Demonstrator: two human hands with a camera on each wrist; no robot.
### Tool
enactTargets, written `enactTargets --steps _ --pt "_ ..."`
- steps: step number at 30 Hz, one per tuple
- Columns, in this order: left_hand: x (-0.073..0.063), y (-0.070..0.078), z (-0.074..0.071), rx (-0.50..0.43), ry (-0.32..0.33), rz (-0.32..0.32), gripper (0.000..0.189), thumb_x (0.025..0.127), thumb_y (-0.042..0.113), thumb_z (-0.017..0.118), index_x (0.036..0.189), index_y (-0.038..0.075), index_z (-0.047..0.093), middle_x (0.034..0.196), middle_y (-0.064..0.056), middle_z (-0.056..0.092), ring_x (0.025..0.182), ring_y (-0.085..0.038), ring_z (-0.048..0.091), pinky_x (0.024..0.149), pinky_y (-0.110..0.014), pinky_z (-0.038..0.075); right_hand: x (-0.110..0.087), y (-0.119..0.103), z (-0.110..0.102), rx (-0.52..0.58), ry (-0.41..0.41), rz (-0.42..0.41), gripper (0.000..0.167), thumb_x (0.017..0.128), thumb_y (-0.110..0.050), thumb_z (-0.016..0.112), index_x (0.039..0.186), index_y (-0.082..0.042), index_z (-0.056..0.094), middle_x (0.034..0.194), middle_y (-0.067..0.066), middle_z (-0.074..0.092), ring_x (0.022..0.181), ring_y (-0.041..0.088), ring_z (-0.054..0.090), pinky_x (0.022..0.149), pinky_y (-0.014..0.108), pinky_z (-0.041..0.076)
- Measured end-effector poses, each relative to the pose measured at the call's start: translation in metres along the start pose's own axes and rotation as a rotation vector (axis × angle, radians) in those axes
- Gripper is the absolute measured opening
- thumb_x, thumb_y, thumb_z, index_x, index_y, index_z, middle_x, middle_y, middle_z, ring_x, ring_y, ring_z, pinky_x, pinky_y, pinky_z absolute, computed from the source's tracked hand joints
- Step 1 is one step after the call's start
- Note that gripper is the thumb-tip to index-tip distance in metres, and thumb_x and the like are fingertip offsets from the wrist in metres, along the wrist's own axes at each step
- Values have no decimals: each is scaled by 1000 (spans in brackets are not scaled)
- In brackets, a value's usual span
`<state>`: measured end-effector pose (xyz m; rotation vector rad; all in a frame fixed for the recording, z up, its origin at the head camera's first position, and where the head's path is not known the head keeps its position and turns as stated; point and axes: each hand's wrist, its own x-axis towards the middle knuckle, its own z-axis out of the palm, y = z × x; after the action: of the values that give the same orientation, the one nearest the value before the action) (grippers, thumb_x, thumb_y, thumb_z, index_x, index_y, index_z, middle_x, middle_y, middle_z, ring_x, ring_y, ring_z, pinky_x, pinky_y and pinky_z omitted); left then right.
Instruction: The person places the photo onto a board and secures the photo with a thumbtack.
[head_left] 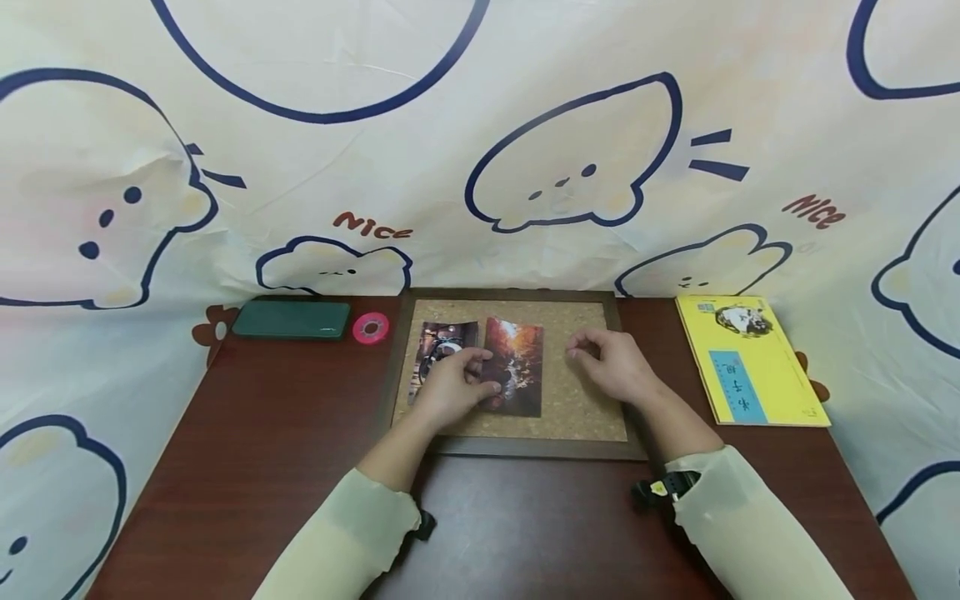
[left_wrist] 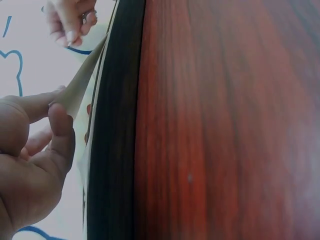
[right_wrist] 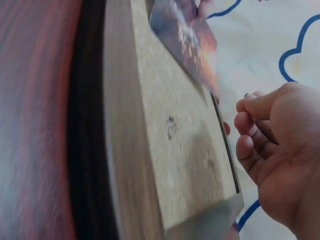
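Note:
A framed cork board (head_left: pixel 577 400) lies on the table. On its left is a photo of a motorcycle (head_left: pixel 429 346), partly covered by my left hand (head_left: pixel 453 390). That hand pinches the left edge of a second photo (head_left: pixel 517 358), an autumn scene in orange and dark tones, between thumb and fingers. In the left wrist view this photo (left_wrist: pixel 80 82) tilts up off the board. My right hand (head_left: pixel 615 364) hovers over the board's right part, apart from the photo. Its thumb and forefinger pinch a tiny dark-tipped thing (right_wrist: pixel 248 95), too small to identify.
Left of the board, near the back edge, lie a dark green case (head_left: pixel 291 319) and a pink ring-shaped roll (head_left: pixel 371 328). A yellow book (head_left: pixel 750 358) with a blue label lies at the right. A cartoon-printed cloth (head_left: pixel 420 167) hangs behind the table.

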<state>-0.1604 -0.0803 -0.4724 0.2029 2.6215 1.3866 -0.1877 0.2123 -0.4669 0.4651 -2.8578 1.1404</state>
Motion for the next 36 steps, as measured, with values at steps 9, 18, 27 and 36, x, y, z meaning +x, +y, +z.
enactTargets --steps 9,18,27,36 --pt "9 6 12 16 -31 -33 52 85 22 87 132 11 67 103 -1 68 83 -14 66 72 -34 55 21 -11 14 17 -28 16 8 100 -15 68 105 -12 73 97 1 75 90 20 68 81 41 55" --pt "17 7 20 94 -36 -10 52 84 22 88 130 9 68 101 -4 71 88 -16 68 80 -38 56 47 -20 28 30 -91 69 8 101 -18 67 105 -14 73 97 3 73 91 21 66 82 41 53" --pt "15 12 26 199 -25 33 52 83 23 88 128 7 68 90 0 64 79 -15 59 74 -36 51 62 -20 35 25 -152 152 9 102 -16 65 107 -13 73 99 5 71 90 22 64 78 37 53" --pt "15 14 27 270 -17 36 57 82 25 88 131 6 67 124 -14 62 105 -29 64 94 -45 52 75 -20 38 -26 -182 144 10 103 -15 63 105 -13 73 97 5 70 87 22 64 73 37 53"
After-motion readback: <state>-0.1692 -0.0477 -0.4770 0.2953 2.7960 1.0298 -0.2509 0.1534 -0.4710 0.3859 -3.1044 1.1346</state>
